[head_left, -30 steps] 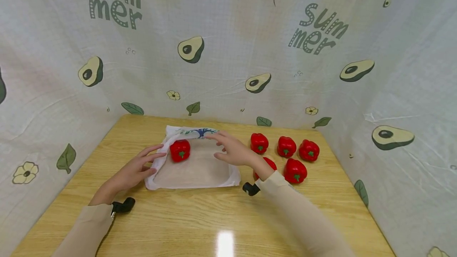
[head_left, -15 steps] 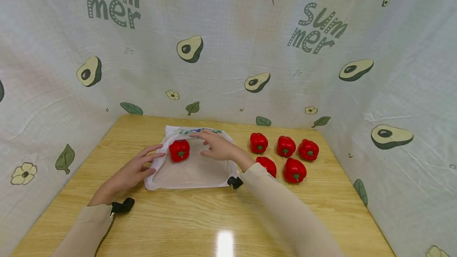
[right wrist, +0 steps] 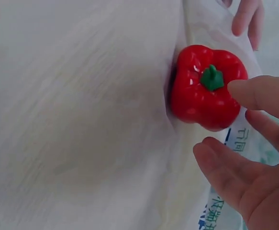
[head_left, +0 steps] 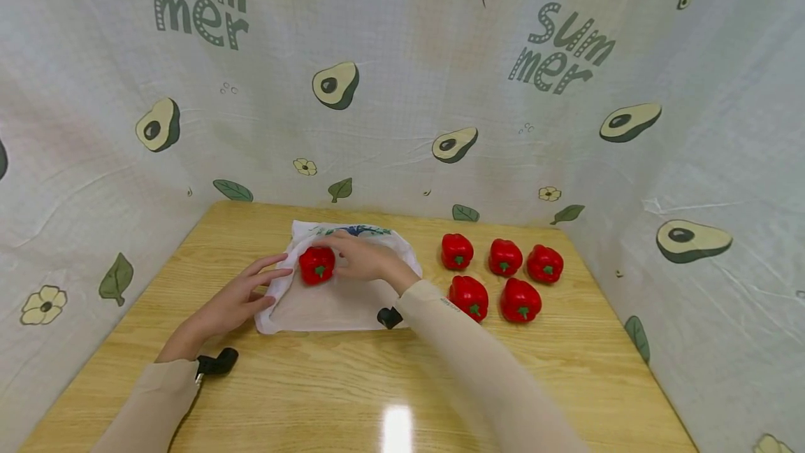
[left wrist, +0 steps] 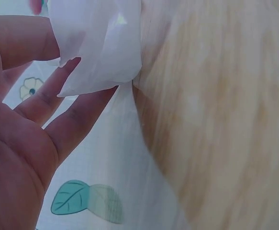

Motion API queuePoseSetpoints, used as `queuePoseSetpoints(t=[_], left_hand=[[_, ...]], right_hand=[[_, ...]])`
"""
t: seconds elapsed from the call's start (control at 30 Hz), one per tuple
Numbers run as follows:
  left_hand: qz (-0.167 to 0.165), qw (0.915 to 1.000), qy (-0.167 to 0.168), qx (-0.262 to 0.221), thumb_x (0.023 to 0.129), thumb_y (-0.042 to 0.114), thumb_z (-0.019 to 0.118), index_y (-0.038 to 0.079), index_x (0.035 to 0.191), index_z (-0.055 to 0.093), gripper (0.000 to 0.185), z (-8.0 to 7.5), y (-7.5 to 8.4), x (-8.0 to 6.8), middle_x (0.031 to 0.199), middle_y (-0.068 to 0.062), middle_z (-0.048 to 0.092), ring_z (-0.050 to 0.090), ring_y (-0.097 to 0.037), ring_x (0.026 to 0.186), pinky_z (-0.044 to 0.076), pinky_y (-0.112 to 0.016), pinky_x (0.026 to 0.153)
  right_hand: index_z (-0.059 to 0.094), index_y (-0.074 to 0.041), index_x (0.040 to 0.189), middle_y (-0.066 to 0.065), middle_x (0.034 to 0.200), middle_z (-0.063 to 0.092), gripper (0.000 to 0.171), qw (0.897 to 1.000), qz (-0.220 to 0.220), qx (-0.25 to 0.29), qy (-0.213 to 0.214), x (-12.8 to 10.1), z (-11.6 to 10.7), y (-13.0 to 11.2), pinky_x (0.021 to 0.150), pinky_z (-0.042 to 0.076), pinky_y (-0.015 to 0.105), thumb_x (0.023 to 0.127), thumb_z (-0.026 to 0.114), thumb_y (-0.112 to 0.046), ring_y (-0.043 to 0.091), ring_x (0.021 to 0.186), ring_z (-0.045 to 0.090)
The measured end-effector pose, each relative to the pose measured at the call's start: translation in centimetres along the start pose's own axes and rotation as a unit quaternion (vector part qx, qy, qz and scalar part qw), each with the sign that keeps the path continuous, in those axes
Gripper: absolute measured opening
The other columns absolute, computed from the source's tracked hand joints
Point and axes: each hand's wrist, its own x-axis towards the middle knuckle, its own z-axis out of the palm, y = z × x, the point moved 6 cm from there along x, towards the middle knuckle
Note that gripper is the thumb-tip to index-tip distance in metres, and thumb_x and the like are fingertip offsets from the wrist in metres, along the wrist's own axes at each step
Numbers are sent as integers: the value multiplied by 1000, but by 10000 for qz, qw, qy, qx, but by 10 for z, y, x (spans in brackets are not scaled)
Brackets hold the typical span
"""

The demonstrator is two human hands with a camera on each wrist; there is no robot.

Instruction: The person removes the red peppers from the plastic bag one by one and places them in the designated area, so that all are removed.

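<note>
A white mesh bag (head_left: 333,306) lies flat on the wooden table (head_left: 377,383). One red bell pepper (head_left: 316,264) sits at its far left corner, by the bag's edge. My right hand (head_left: 361,259) lies right next to it on the right. In the right wrist view a fingertip touches the pepper (right wrist: 204,93) near its green stem, and the other fingers (right wrist: 225,167) are loosely spread beside it. My left hand (head_left: 242,296) is at the bag's left edge. In the left wrist view a fold of the bag (left wrist: 101,43) is held between its fingers (left wrist: 58,96).
Several more red peppers stand in a group right of the bag, the nearest one (head_left: 468,296) just beside my right forearm. Printed cloth walls (head_left: 402,89) close in the table on three sides. Bare table lies in front of the bag.
My right hand has moved left across the bag, from its right side to the pepper. A pepper that my wrist had hidden now shows. The left hand has stayed put.
</note>
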Motion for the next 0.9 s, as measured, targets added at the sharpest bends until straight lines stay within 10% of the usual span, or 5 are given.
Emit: queuePoseSetpoints(t=[0.9], left_hand=[[-26,10000,21,1,94,-11,71,3,149,59,58,-1,1,1,168,-18,31,38,-48,145,60,-53,93]], right_hand=[[54,-29,155,5,150,46,61,9977,509,-108,425,21,22,8,103,51,25,102,68,-3,20,127,57]])
